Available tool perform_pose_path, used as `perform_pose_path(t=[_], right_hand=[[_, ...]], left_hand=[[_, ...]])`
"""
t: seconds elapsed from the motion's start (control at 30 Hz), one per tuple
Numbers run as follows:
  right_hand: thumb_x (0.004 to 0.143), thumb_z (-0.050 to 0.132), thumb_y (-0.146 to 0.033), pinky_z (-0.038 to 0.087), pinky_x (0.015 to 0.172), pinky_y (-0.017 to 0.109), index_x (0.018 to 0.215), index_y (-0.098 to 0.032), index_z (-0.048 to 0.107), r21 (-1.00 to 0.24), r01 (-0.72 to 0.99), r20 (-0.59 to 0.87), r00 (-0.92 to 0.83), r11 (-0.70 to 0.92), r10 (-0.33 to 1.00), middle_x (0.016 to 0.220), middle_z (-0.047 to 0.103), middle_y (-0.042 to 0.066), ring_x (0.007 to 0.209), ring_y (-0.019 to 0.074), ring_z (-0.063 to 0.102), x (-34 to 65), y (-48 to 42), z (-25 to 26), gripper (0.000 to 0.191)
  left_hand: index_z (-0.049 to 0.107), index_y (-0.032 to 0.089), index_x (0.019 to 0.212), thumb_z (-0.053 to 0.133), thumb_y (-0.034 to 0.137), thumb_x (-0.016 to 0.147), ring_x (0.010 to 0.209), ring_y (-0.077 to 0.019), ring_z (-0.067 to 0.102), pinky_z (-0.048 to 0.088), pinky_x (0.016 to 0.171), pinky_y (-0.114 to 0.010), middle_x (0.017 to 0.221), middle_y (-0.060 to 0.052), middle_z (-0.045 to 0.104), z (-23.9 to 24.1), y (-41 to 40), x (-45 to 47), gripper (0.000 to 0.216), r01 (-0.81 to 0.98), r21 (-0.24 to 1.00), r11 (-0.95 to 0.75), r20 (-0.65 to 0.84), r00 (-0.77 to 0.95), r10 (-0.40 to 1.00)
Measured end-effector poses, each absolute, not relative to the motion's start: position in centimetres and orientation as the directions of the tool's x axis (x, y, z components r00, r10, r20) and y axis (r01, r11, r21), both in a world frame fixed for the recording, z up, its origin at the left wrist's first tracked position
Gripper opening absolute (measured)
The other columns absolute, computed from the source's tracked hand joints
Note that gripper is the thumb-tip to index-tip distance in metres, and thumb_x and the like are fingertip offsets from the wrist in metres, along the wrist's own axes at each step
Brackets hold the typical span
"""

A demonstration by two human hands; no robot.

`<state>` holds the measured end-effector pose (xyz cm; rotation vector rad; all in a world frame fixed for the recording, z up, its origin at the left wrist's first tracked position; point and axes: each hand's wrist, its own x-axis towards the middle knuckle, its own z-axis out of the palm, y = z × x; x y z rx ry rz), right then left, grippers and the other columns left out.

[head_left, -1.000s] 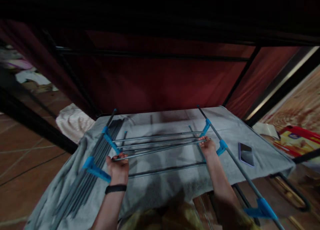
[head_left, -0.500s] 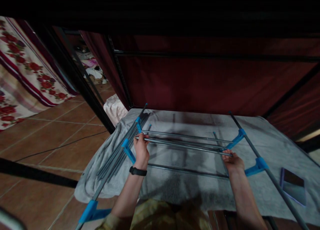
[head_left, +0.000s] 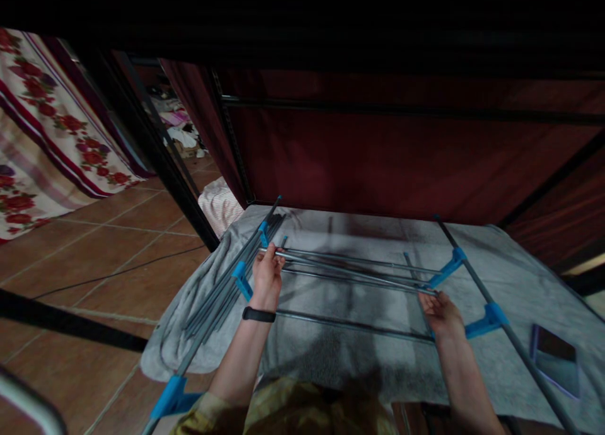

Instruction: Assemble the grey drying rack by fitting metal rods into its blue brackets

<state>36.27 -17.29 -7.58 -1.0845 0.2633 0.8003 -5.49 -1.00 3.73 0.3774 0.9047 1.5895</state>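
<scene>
A thin grey metal tube (head_left: 350, 273) spans between my two hands above the bed. My left hand (head_left: 268, 271), with a dark band at the wrist, pinches its left end close to a blue plastic bracket (head_left: 242, 278). At the other end, my right hand (head_left: 439, 310) has its fingers closed on the tube, beside the right-hand blue bracket (head_left: 448, 268). Two long side poles carry these brackets: the left pole (head_left: 191, 352) and the right pole (head_left: 478, 282). A fixed crossbar (head_left: 354, 324) runs between them lower down, and another lies behind the held tube.
Several loose tubes (head_left: 222, 296) lie bundled on the grey blanket (head_left: 331, 365) at the left. A phone (head_left: 555, 359) rests at the right. Black bed posts (head_left: 142, 132) and a dark red curtain (head_left: 378, 164) enclose the bed; tiled floor (head_left: 108, 265) lies left.
The left end of the held tube has risen slightly with my left hand, so the tube slants more down to the right. My right hand stays nearly in place. The view has shifted a little.
</scene>
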Motion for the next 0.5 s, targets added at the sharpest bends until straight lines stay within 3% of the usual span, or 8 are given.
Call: perform_pose_path(t=[0.13,0.37,0.5], right_hand=[[0.098,0.036,-0.009,0.064,0.060,0.024,0.080,-0.021,0.056,-0.671,-0.687,-0.533,0.708,0.279,0.463,0.075,0.067,0.001,0.064,0.0114,0.070,36.2,-17.3,-7.1,0.029],[0.098,0.040,-0.007,0.065,0.066,0.025,0.086,-0.020,0.060,-0.682,-0.638,-0.440,0.748,0.357,0.497,0.085,0.070,0.002,0.073,0.0119,0.073,35.8,-17.3,-5.6,0.027],[0.097,0.043,-0.008,0.064,0.068,0.025,0.088,-0.020,0.061,-0.685,-0.615,-0.391,0.763,0.392,0.514,0.084,0.071,0.001,0.072,0.0116,0.073,35.2,-17.2,-4.3,0.024]], left_hand=[[0.050,0.018,0.074,0.078,0.025,0.083,0.066,-0.0118,0.066,0.051,0.062,-0.023,0.071,0.000,0.067,3.7,-0.9,-5.5,0.030,-0.675,0.738,0.009,-0.245,-0.256,0.935],[0.058,0.016,0.082,0.060,0.014,0.094,0.073,-0.0137,0.070,0.057,0.076,-0.028,0.080,-0.005,0.071,4.4,-1.1,-5.5,0.012,-0.645,0.763,0.054,-0.267,-0.238,0.934],[0.059,0.016,0.083,0.048,0.009,0.097,0.076,-0.0128,0.070,0.058,0.080,-0.028,0.080,-0.004,0.069,4.7,-1.0,-5.7,0.019,-0.622,0.780,0.075,-0.278,-0.237,0.931]])
